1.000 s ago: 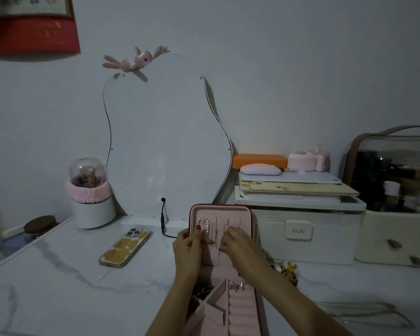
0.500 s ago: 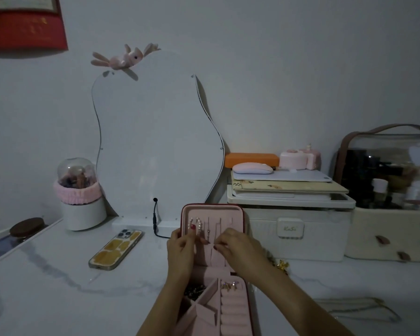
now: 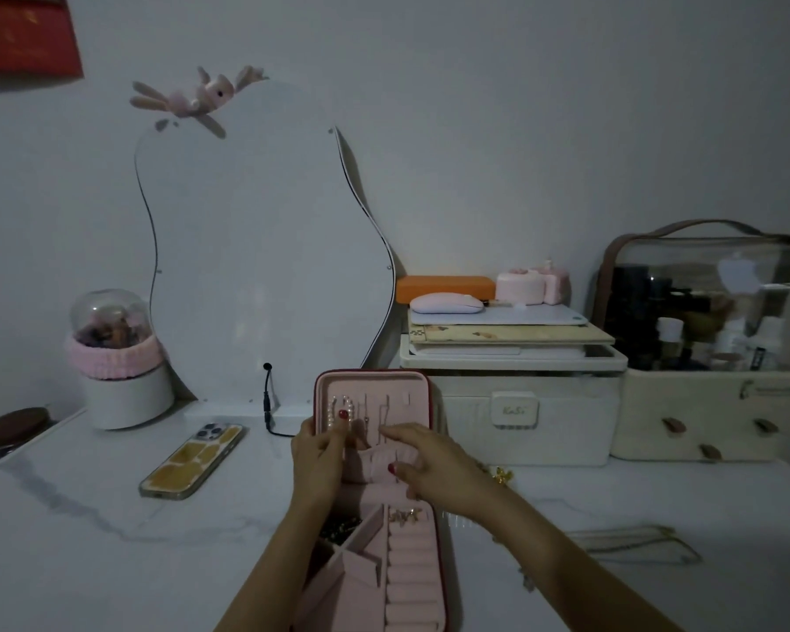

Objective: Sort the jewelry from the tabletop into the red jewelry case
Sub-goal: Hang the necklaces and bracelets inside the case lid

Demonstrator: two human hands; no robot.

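Observation:
The red jewelry case [image 3: 434,453] lies open on the tabletop, its pink lid upright. A pearl necklace [image 3: 331,405] and thin chains hang from hooks in the lid. My left hand [image 3: 315,463] is at the lid's left side, thumb and forefinger pinching the lower part of the pearl necklace. My right hand [image 3: 434,467] reaches over the lid's gathered pocket [image 3: 375,463], fingers spread, thumb touching the pocket. In the base lie dark beads [image 3: 338,526], gold earrings [image 3: 404,515] and ring rolls [image 3: 411,586]. A gold piece [image 3: 501,475] and thin chains [image 3: 635,542] lie on the table to the right.
A wavy mirror [image 3: 256,266] stands behind the case, with a phone [image 3: 192,460] to the left and a white pot with a pink band [image 3: 119,380]. A white storage box [image 3: 521,408] and a clear-topped cosmetics bag [image 3: 703,358] fill the right rear.
My right hand has come down from the hooks to the lid's pocket and spread its fingers. My left hand stays at the pearl necklace. The view has shifted slightly.

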